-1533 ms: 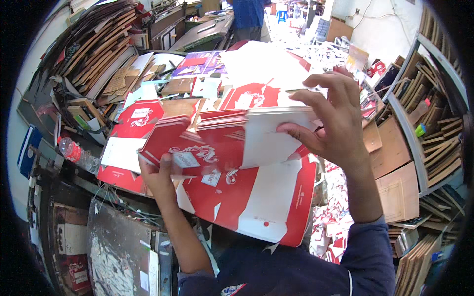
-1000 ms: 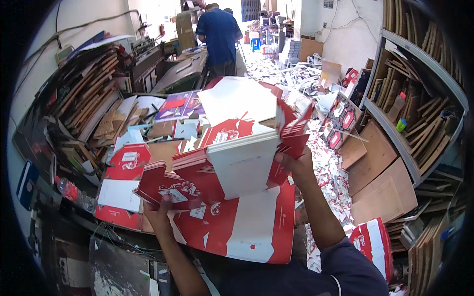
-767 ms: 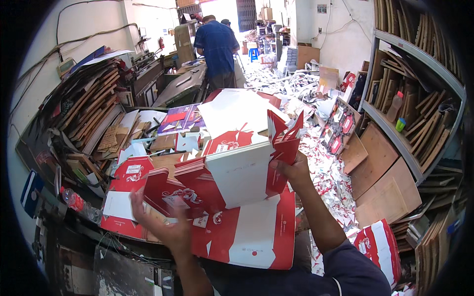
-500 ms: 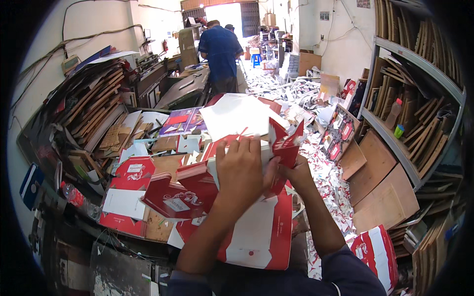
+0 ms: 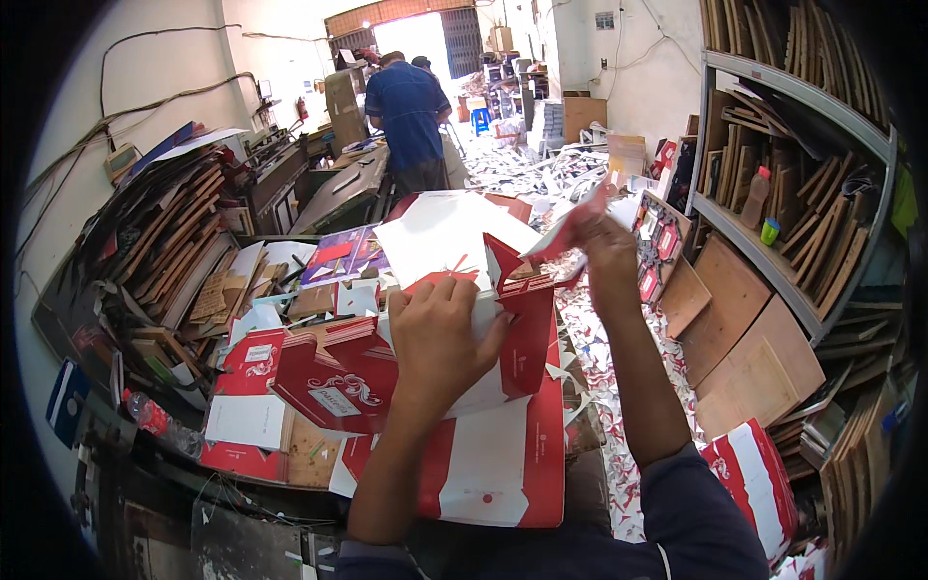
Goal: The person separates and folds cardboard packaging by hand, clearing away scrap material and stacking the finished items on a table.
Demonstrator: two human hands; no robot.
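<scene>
My left hand (image 5: 440,343) is closed around a thick stack of red and white die-cut card sheets (image 5: 530,338). The stack stands on edge, its notched flaps pointing up, with a swirl pattern on its left part. Out to the right, above the littered floor, my right hand (image 5: 611,253) grips some red and white card offcuts (image 5: 583,220), smeared by motion. Below the held stack lies another pile of flat red and white card sheets (image 5: 483,474). A further pile of the printed sheets (image 5: 244,422) lies to the left on the table.
Paper scraps (image 5: 628,425) cover the floor at the right. Wooden boards (image 5: 749,358) lean against a metal shelf (image 5: 793,246). A plastic bottle (image 5: 150,414) lies at the table's left edge. Further off, a person in blue (image 5: 406,116) stands facing away.
My right hand has left the right end of the stack and swung up and to the right, carrying card offcuts. My left hand keeps its hold on the stack.
</scene>
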